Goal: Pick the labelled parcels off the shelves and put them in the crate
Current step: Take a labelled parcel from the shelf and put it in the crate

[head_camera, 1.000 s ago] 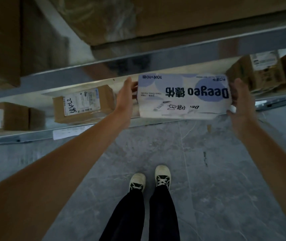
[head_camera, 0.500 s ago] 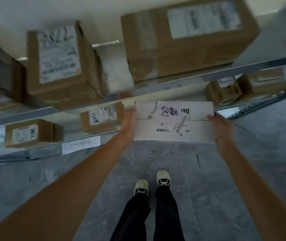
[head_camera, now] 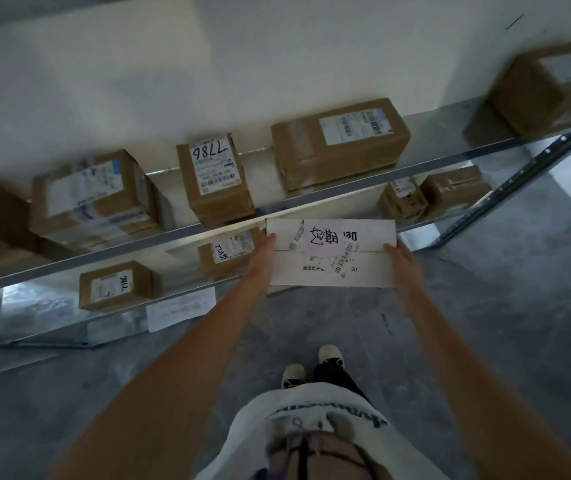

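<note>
I hold a white parcel (head_camera: pixel 332 268) with a handwritten label and barcode strips out in front of me, over the floor beside the shelf edge. My left hand (head_camera: pixel 263 258) grips its left end and my right hand (head_camera: pixel 400 263) grips its right end. Brown labelled boxes stay on the metal shelves: one marked 7786 (head_camera: pixel 214 178) and a wide one (head_camera: pixel 339 143) on the upper shelf, and two small ones (head_camera: pixel 114 285) (head_camera: pixel 228 254) on the lower shelf. No crate is in view.
The metal shelf rail (head_camera: pixel 138 247) runs diagonally from lower left to upper right. More brown boxes sit at the left (head_camera: pixel 93 199) and right (head_camera: pixel 450 192). A large box (head_camera: pixel 551 88) is at top right. Grey floor (head_camera: pixel 485 323) lies below, with my shoes (head_camera: pixel 308 365).
The view has tilted up, showing the upper shelf and the wall. The parcel has turned from its printed face to its labelled white face and stays held in both hands.
</note>
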{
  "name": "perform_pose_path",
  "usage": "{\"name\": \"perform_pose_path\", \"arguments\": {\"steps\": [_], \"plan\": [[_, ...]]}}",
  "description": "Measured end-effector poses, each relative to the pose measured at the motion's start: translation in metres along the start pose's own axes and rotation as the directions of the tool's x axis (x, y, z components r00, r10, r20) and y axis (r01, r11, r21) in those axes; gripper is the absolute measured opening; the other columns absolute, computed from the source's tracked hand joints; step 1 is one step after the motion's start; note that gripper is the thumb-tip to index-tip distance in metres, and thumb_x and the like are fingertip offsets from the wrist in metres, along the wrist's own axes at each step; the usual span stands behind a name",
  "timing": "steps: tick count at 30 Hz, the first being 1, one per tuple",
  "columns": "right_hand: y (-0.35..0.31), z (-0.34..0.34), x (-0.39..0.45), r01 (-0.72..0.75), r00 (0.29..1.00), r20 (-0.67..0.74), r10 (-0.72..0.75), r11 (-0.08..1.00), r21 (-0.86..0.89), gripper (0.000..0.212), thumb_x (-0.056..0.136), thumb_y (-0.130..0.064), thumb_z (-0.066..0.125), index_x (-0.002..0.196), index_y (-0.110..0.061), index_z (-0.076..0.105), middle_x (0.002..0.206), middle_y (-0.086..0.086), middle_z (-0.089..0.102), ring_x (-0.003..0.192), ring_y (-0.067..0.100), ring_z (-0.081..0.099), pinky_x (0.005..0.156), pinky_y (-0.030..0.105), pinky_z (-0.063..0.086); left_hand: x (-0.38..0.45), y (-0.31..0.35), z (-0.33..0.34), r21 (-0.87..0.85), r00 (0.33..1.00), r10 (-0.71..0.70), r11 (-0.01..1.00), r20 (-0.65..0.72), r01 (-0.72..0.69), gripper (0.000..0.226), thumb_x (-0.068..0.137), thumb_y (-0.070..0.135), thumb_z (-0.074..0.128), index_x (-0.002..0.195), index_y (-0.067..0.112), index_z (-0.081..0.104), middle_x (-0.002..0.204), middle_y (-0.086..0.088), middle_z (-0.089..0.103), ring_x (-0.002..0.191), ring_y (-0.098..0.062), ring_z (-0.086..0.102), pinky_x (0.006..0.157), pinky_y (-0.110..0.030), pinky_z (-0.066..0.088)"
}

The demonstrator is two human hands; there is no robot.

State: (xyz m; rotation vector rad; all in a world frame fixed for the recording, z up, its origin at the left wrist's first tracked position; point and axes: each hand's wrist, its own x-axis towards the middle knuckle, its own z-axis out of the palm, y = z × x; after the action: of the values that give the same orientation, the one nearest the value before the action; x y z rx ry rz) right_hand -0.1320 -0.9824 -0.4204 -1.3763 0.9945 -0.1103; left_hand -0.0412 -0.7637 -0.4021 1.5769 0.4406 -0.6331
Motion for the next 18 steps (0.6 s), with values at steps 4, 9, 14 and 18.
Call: {"name": "perform_pose_path", "arguments": {"steps": [4, 9, 14, 18], "plan": [[-0.007, -0.004, -0.013, 0.024, 0.999, -0.024, -0.023, 0.999, 0.026, 0.036, 0.095, -0.023, 0.054, 0.131, -0.019, 0.053, 0.105, 0.000, 0.060, 0.079, 0.007, 0.057, 0.058, 0.023, 0.045, -0.014, 0.008, -0.002, 0.026, 0.999, 0.044, 0.999, 0.020, -0.045, 0.022, 0.099, 0.040, 0.039, 0.115, 0.034, 0.052, 0.098, 0.006, 0.061, 0.081, -0.010, 0.058, 0.061, -0.026, 0.044], [-0.009, -0.028, -0.019, 0.007, 0.998, -0.057, -0.003, 0.998, 0.066, 0.039, 0.095, -0.026, 0.055, 0.132, -0.013, 0.053, 0.114, 0.010, 0.062, 0.082, 0.013, 0.060, 0.062, 0.027, 0.047, -0.016, 0.021, 0.018, 0.121, 0.994, 0.074, 0.989, 0.082, -0.083, 0.038, 0.101, 0.034, 0.039, 0.135, 0.019, 0.046, 0.117, -0.006, 0.058, 0.091, -0.020, 0.056, 0.077, -0.029, 0.044], [-0.022, -0.070, -0.011, 0.032, 0.993, -0.116, -0.016, 0.991, 0.132, 0.025, 0.095, -0.026, 0.056, 0.119, -0.022, 0.057, 0.112, 0.008, 0.063, 0.089, 0.020, 0.062, 0.085, 0.044, 0.053, -0.015, 0.046, 0.070, 0.246, 0.969, 0.135, 0.951, 0.206, -0.185, 0.041, 0.101, 0.024, 0.038, 0.139, 0.010, 0.042, 0.133, -0.018, 0.053, 0.115, -0.034, 0.053, 0.100, -0.041, 0.042], [-0.030, -0.117, 0.002, 0.048, 0.983, -0.181, -0.016, 0.983, 0.175, 0.029, 0.096, -0.029, 0.054, 0.123, -0.022, 0.055, 0.103, 0.001, 0.064, 0.084, 0.014, 0.061, 0.073, 0.035, 0.051, -0.016, 0.061, 0.128, 0.323, 0.934, 0.154, 0.910, 0.322, -0.261, 0.042, 0.102, 0.024, 0.036, 0.142, 0.010, 0.037, 0.135, -0.020, 0.050, 0.117, -0.035, 0.052, 0.101, -0.044, 0.042]]}}
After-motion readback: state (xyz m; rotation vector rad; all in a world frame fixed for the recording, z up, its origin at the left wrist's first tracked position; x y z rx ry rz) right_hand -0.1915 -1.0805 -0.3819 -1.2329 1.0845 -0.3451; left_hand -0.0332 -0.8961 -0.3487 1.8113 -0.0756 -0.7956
